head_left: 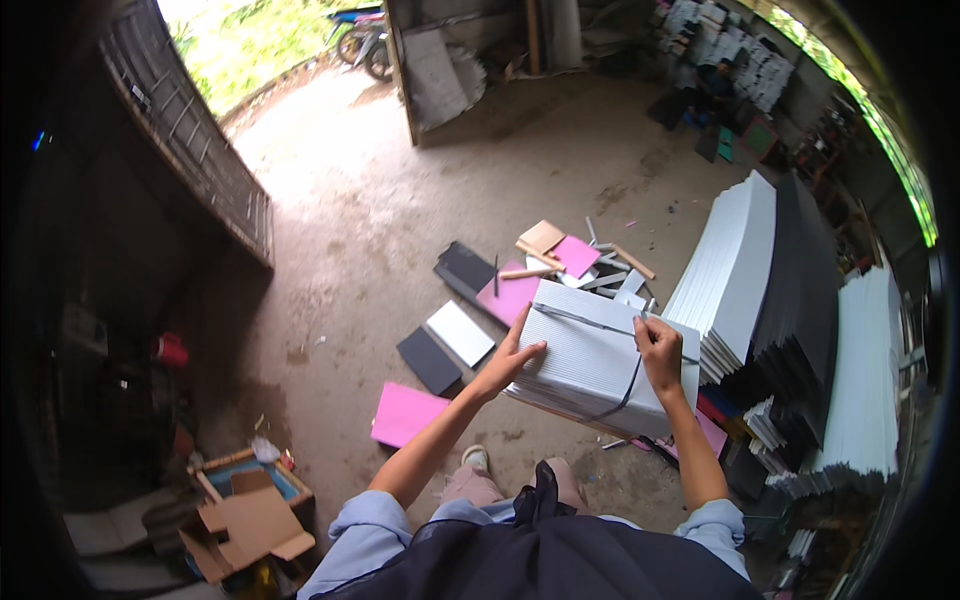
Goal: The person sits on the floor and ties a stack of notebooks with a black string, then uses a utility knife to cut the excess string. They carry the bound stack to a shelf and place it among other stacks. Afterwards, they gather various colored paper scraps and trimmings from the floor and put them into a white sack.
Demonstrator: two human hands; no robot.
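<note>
In the head view, a block-shaped bundle of white, finely ridged sheets (pixel 565 355) sits in front of the person, above the brown earthen floor (pixel 360 260). A thin grey strap (pixel 575 317) runs across its upper face and down the near side. The left hand (pixel 510 360) holds the bundle's left edge, thumb laid on the ridged face. The right hand (pixel 658 352) is closed in a fist on the strap near the right end. Beyond the bundle lies a loose heap of pink, brown and white offcuts (pixel 575 255). To its left, a white rectangular panel (pixel 461 334) lies beside a dark grey one (pixel 430 361), with a flat pink panel (pixel 408 414) nearer. Tall white sheets (pixel 725 265) stand stacked at right; an open brown cardboard box (pixel 255 530) sits lower left.
</note>
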